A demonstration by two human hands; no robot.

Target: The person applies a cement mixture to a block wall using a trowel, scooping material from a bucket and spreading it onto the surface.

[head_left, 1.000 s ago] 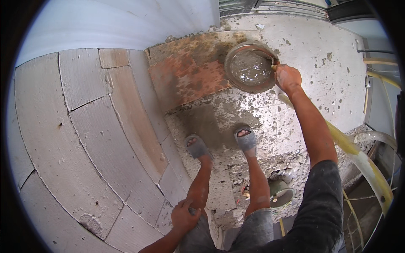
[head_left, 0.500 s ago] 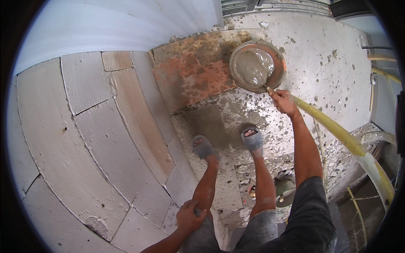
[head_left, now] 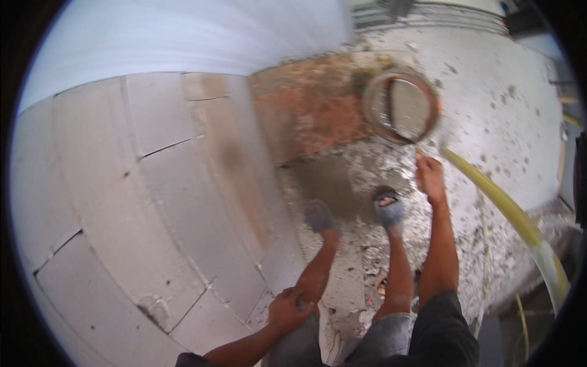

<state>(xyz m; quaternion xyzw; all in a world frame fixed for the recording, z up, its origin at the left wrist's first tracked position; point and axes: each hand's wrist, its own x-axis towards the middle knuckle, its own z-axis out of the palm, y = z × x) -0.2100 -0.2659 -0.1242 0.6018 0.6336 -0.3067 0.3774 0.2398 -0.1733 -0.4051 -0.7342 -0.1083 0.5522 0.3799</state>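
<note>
The left hand (head_left: 287, 311) rests by the knee (head_left: 310, 291), fingers curled; whether holding anything, I cannot tell. Near the floor's (head_left: 489, 92) far edge stands a bucket (head_left: 372, 103) of grey mix (head_left: 411, 109), the right hand (head_left: 431, 177) gripping a tool handle (head_left: 419, 153) at its near rim

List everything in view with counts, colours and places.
Bucket: one, brown, orange inside, upper right
Wet mix: one mass, grey, in the bucket
Tool handle: one, tan, below the bucket
Hose: one, yellow, right
Wall blocks: several, whitish and tan, left
Panel: one, pale blue-white, upper left
Stained patch: one, reddish, left of the bucket
Metal rails: several, grey, top
Rubble: many pieces, whitish, lower right
Sandals: two, grey, centre
Legs: two, bare, lower middle
Left hand: one, bare, by left leg
Right hand: one, bare, on the tool handle
</note>
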